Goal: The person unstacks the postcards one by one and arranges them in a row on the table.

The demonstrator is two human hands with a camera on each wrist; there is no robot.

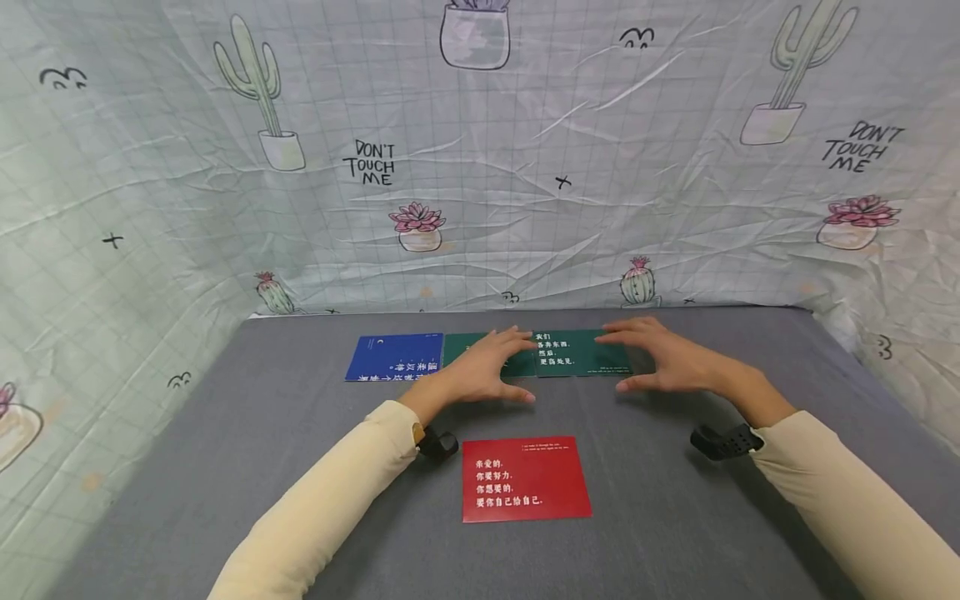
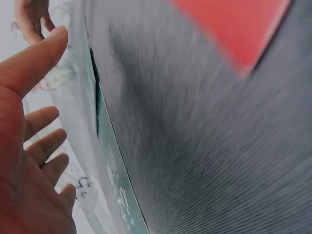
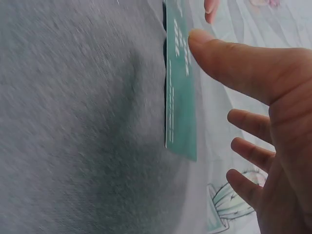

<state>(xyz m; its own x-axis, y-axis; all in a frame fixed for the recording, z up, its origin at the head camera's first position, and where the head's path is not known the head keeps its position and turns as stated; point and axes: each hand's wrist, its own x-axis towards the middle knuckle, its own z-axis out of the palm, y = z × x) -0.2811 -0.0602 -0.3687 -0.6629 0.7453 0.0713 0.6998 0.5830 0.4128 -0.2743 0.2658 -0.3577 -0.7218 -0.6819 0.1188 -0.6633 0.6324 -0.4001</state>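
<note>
In the head view my left hand [image 1: 480, 368] hovers over a green card [image 1: 459, 346] and hides much of its printing. My right hand [image 1: 663, 357] hovers at the right end of a second green card [image 1: 581, 358] with white characters. Both hands have spread fingers and hold nothing. A blue card [image 1: 393, 357], its text upside down, lies at the left end of this row. Closer to me lies a red card [image 1: 525, 479] with white lines of text. The left wrist view shows the red card's corner [image 2: 239, 44]; the right wrist view shows a green card [image 3: 180, 112].
The cards lie flat on a grey cloth-covered table [image 1: 300, 467]. Behind it and at its sides hangs a pale curtain [image 1: 525, 233] with cactus drawings. A black band [image 1: 726, 442] sits on the right wrist and another black band [image 1: 437, 444] on the left.
</note>
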